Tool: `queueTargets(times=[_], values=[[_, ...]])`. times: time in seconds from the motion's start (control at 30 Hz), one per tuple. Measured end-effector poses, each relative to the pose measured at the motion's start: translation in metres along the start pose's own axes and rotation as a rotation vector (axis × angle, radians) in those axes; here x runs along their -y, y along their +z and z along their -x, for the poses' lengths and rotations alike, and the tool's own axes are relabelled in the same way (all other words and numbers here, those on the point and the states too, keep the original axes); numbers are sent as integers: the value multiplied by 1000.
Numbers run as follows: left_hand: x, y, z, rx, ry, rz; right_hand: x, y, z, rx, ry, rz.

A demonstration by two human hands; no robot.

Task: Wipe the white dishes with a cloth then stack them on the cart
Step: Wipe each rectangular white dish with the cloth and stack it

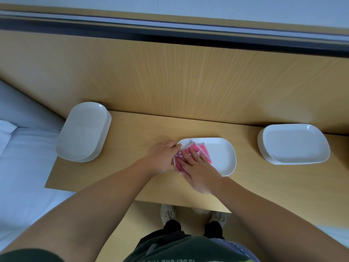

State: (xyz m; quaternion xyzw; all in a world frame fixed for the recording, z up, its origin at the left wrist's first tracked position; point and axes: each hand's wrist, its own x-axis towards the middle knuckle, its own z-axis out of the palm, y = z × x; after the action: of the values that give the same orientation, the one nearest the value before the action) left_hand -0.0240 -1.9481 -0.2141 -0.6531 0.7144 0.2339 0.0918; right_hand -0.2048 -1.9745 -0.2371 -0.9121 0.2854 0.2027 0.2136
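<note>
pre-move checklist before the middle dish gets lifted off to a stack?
1. Cloth placement: ok, pink cloth lies on the middle dish.
2. Cloth pressed flat by right hand: ok.
3. Left rim held by left hand: ok.
4. Dish wiped all over: cannot tell.
5. Tops of left stack and right stack bare: ok.
6. Which stack is the wiped one: cannot tell.
</note>
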Motion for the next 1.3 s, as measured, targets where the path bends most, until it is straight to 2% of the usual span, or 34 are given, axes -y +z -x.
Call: queueTargets(times=[0.13,0.47,0.67,0.83,0.97,1.1,1.3], values=[[5,0,-2,46,12,-76,-4,2,14,6,-37,-41],[13,-3,-2,74,13,-87,-50,5,50,8,-103,-83],[10,-4,2,56,49,-122,-82,-7,62,-30,-208,79],[8,-1,11,-47,156,-134,-84,-24,45,-98,-241,172],[-4,7,14,-15,367,-66,-74,-33,24,-135,-205,269],[-8,17,14,81,342,-70,-67,-22,14,-17,-65,292],[-13,21,8,106,305,-156,-91,-13,31,-79,43,293]])
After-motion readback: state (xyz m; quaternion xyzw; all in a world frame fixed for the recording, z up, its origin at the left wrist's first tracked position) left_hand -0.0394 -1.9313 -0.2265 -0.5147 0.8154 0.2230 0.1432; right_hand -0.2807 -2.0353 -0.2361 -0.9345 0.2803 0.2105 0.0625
